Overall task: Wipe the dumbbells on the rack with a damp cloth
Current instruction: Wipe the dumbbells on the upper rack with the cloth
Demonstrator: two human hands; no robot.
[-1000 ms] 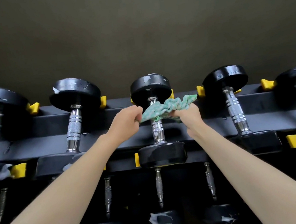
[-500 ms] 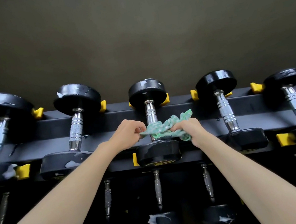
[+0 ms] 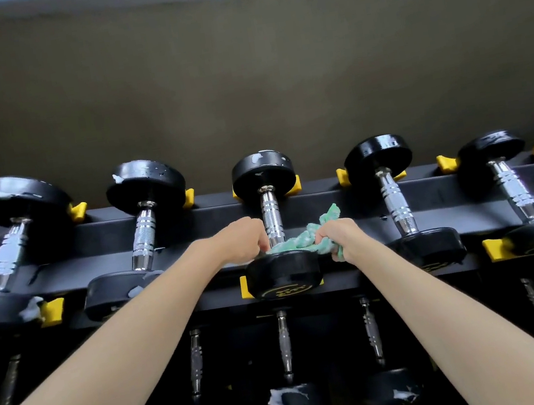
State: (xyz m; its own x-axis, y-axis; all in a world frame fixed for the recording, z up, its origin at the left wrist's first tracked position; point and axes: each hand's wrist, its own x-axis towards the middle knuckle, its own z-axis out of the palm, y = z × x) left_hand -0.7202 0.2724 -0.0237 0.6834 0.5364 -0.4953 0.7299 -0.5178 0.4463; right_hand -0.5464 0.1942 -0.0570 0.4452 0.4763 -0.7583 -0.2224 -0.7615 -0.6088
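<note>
two grips: left hand (image 3: 242,240), right hand (image 3: 340,238) clench cloth (image 3: 294,245) on dumbbell (image 3: 285,274) | black rack (image 3: 209,223) | drab wall (image 3: 241,84)

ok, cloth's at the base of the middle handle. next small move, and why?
Probably draw the crumpled green cloth up the chrome knurled handle to the far black head: the left hand and right hand hold it stretched at the handle's base, and white smears show on that head.

left hand (image 3: 243,240) and right hand (image 3: 341,239), both clenched
</note>
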